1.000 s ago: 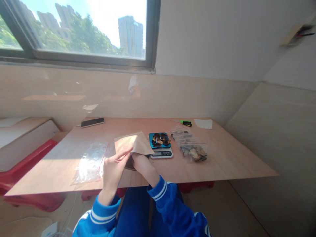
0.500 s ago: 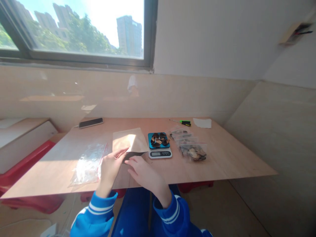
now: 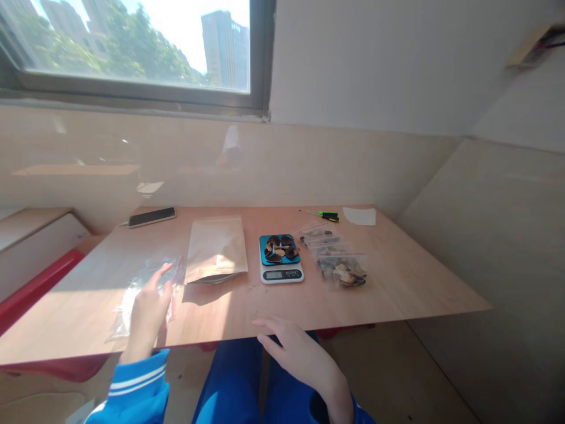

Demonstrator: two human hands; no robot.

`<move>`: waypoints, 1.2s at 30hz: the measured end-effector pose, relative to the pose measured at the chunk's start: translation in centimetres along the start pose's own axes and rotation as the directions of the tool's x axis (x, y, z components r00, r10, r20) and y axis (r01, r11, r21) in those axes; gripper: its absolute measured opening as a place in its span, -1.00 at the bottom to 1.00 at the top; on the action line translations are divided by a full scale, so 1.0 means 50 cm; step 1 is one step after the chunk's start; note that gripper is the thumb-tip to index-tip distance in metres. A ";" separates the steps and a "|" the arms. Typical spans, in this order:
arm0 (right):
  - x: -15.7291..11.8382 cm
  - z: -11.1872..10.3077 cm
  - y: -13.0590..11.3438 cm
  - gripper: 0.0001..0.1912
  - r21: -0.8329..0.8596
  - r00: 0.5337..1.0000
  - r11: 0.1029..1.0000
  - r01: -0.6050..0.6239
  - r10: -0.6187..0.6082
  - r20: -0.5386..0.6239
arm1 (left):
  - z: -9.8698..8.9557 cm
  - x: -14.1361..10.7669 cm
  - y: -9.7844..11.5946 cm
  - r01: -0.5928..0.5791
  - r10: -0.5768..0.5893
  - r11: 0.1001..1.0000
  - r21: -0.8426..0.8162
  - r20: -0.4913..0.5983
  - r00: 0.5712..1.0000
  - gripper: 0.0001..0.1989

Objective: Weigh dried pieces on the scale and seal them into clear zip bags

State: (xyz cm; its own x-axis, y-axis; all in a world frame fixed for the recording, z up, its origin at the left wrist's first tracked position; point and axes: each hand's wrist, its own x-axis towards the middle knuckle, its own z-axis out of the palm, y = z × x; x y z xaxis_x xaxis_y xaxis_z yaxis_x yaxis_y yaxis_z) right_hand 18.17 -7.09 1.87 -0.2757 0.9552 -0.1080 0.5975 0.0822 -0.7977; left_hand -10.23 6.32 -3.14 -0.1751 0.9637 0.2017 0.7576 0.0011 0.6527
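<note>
My left hand (image 3: 150, 306) is over the clear zip bags (image 3: 128, 297) at the left of the table, fingers apart; whether it touches them I cannot tell. Near the front edge, my right hand (image 3: 293, 347) hovers with its fingers stretched out and nothing in them. A brown paper pouch (image 3: 217, 247) lies flat between the bags and the scale, its mouth slightly parted toward me. On the blue plate of the digital kitchen scale (image 3: 282, 275) sit several dark, curled dried pieces (image 3: 274, 257), which look like dried mushrooms.
Filled zip bags (image 3: 338, 262) of dried pieces overlap right of the scale. Behind them lie a green-and-black screwdriver (image 3: 327, 216) and a white paper piece (image 3: 359, 216). A phone (image 3: 152, 217) rests at the back left of the wooden table (image 3: 406, 282). Red stools (image 3: 57, 371) stand below.
Both hands have let go of the pouch, which now lies flat. My left hand has moved left to the clear bags; my right hand has drawn back toward me.
</note>
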 end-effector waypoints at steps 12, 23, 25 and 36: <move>0.011 0.016 -0.016 -0.67 0.075 0.997 0.994 0.076 -0.076 -0.010 | -0.016 -0.007 -0.026 0.007 -0.011 1.000 -0.013 -0.337 0.942 -0.62; 0.113 0.049 -0.032 -0.66 0.558 0.807 0.759 0.335 0.075 -0.586 | 0.070 -0.183 0.229 -0.648 0.668 0.626 -0.434 -0.129 0.733 -0.59; 0.103 0.036 -0.023 -0.66 0.599 0.826 0.729 0.331 0.083 -0.558 | 0.084 -0.192 0.229 -0.614 0.647 0.637 -0.466 -0.109 0.754 -0.54; 0.115 0.040 0.012 -0.65 0.692 0.895 0.696 0.192 0.165 -0.414 | 0.102 -0.166 0.177 -0.555 0.500 0.720 -0.417 -0.243 0.831 -0.88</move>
State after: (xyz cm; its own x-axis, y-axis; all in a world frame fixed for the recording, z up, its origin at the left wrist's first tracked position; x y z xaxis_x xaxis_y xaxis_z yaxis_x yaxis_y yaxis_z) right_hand 15.41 -2.11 -0.42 0.1639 0.9863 0.0172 -0.1579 0.0434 -0.9865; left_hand 1.14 -0.32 -2.78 0.0804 0.7366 0.6716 0.3799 -0.6455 0.6625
